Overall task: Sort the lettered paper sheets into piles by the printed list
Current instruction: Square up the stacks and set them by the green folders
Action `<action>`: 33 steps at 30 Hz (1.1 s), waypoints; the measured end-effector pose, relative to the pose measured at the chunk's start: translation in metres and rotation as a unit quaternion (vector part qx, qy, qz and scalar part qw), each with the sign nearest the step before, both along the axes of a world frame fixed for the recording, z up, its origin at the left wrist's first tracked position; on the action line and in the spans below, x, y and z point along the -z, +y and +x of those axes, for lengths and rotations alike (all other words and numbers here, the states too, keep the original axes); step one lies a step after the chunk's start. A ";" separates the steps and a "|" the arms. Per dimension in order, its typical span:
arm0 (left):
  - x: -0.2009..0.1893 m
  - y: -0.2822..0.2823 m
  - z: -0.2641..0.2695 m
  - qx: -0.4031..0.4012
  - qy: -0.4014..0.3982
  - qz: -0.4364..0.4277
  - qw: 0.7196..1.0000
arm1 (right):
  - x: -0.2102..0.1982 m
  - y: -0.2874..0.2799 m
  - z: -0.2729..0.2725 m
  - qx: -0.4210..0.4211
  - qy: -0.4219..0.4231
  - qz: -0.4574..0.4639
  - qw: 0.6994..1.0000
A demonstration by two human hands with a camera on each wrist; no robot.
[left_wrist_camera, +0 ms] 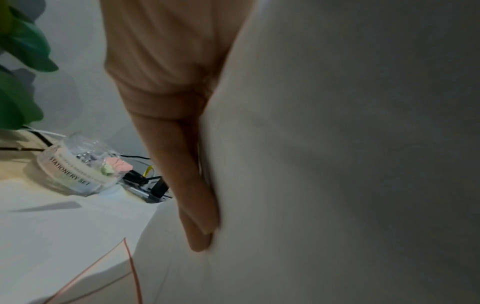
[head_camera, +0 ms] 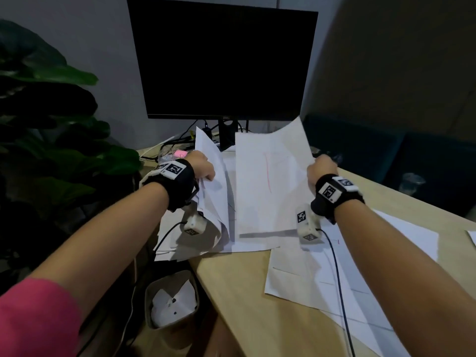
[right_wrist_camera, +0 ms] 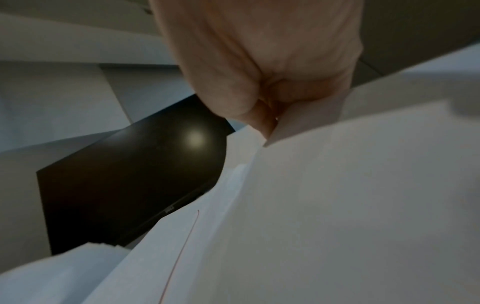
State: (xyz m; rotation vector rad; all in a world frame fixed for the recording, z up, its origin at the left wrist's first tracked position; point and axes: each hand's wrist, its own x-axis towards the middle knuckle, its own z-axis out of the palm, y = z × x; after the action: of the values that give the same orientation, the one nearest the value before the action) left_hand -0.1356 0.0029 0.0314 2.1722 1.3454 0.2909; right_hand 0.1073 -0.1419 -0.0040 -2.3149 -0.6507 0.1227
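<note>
My left hand (head_camera: 206, 173) holds a stack of white sheets (head_camera: 213, 191) stood up on edge at the desk's left. In the left wrist view its fingers (left_wrist_camera: 197, 195) lie straight along the stack (left_wrist_camera: 337, 164); the thumb is hidden behind the paper. My right hand (head_camera: 318, 163) pinches the right edge of a single sheet (head_camera: 270, 181), lifted and tilted in front of the monitor, with a faint red stroke showing through it. The right wrist view shows the thumb and fingers (right_wrist_camera: 267, 123) closed on that sheet (right_wrist_camera: 337, 205). More sheets (head_camera: 309, 279) lie flat on the desk below my right wrist.
A dark monitor (head_camera: 221, 60) stands behind the papers, with cables at its foot. A clear stationery tub (left_wrist_camera: 78, 170) sits at the back left, beside a leafy plant (head_camera: 51, 124). A waste bin (head_camera: 171, 300) stands below the wooden desk's (head_camera: 244, 292) left edge. A plastic cup (head_camera: 412, 181) is far right.
</note>
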 end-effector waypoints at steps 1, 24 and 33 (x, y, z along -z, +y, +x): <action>-0.002 0.000 -0.001 -0.001 0.001 0.000 1.000 | 0.008 0.004 -0.005 -0.013 0.010 -0.022 1.000; -0.027 -0.010 0.007 0.026 0.070 0.038 0.996 | 0.022 0.018 -0.019 0.052 -0.005 -0.006 0.999; -0.018 -0.017 0.023 0.043 0.053 0.030 0.997 | 0.039 0.036 -0.063 -0.067 0.118 -0.004 0.991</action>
State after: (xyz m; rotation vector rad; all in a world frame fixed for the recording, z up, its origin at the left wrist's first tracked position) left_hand -0.1125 -0.0136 0.0498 2.3180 1.3106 0.1877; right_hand 0.0441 -0.1058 -0.0432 -2.2186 -0.6833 0.4537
